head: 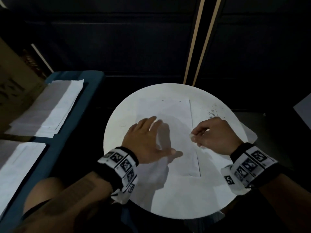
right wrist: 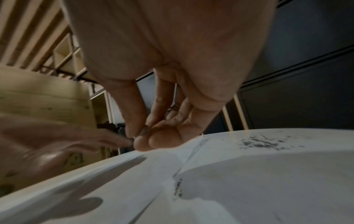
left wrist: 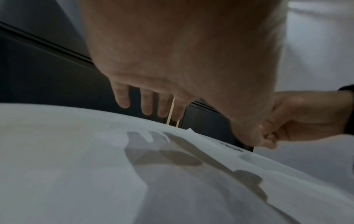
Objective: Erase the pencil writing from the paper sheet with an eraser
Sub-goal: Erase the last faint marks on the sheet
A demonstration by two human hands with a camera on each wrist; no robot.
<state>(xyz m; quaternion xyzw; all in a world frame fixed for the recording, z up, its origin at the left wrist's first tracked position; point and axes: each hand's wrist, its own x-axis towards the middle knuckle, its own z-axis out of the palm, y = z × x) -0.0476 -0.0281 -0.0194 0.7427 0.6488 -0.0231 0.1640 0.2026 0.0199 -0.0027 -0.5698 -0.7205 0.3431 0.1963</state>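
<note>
Paper sheet (head: pixel 168 111) lies flat on the round white tabletop (head: pixel 176 199); left hand (head: pixel 144 140), fingers straight and spread, hovers just over it. Right hand (head: pixel 213 133) pinches a small white eraser (head: pixel 191 136) above the sheet's right edge, near dark crumbs (head: pixel 212 113). Looks between strokes: next, pin the sheet and bring the eraser down on remaining marks.

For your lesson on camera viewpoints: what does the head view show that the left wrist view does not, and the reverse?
Only the head view shows the paper stacks on the blue surface, both marker wristbands, and the whole round table. Only the left wrist view shows the left hand from below, its fingers straight above their shadow. Both show the paper sheet and the right hand with curled fingers.
</note>
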